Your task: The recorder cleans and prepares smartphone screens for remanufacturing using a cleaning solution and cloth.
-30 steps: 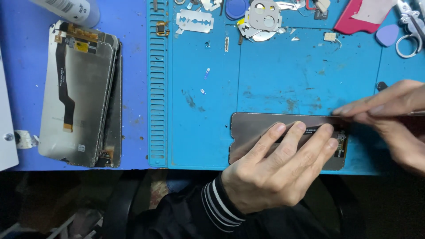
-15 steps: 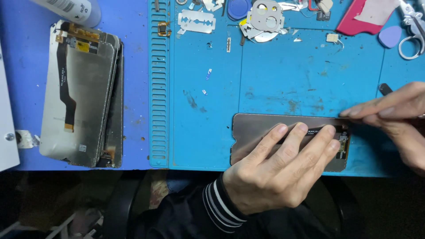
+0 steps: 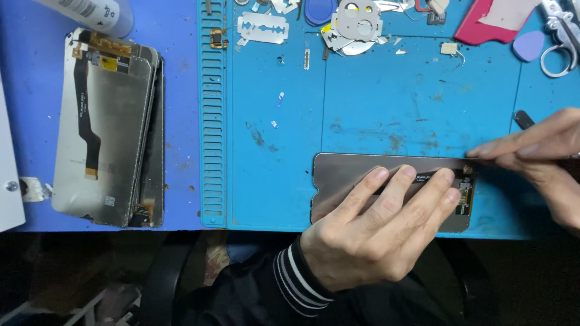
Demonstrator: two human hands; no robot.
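A grey phone screen panel [image 3: 344,175] lies face down on the blue work mat [image 3: 374,102], near its front edge. My left hand [image 3: 374,235] lies flat on it, with the fingers spread toward the right end, and holds it down. Under my fingertips there is a flex cable and connector [image 3: 465,193]. My right hand [image 3: 544,151] comes in from the right. Its fingers pinch a thin tool, mostly hidden, against the panel's top right corner.
A stack of screen panels [image 3: 103,127] with a black flex cable lies at the left. Along the mat's back are a razor blade [image 3: 261,28], a metal shield [image 3: 356,24], a pink piece [image 3: 483,24], a purple pick [image 3: 528,45] and scissors [image 3: 559,36]. A white bottle [image 3: 90,12] is at the top left.
My right hand's fingertips have crept slightly to the right along the panel's top edge. My left hand stays pressed on the panel.
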